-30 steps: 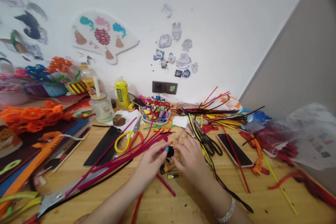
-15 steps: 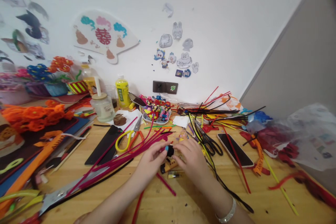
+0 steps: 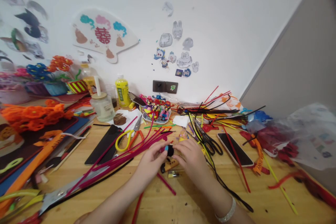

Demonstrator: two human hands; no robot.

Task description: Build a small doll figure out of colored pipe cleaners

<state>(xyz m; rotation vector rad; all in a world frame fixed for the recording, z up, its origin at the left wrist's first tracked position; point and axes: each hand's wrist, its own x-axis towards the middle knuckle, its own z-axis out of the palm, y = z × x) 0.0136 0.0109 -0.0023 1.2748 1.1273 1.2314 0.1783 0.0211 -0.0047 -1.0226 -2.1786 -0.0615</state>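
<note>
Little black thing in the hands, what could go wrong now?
The small black piece is pinched between the fingers of the left hand and the right hand. It could slip out and get lost among the magenta pipe cleaners lying close by. The black-handled scissors also lie near the right hand, so a quick move might bump their blades.

This was a home craft corner: a wooden table (image 3: 183, 199) strewn with pipe cleaners (image 3: 115, 159) and scissors (image 3: 126, 140) around the right hand (image 3: 191, 161), with paper cutouts (image 3: 175, 56) on the white wall (image 3: 223, 24) beyond.
</note>
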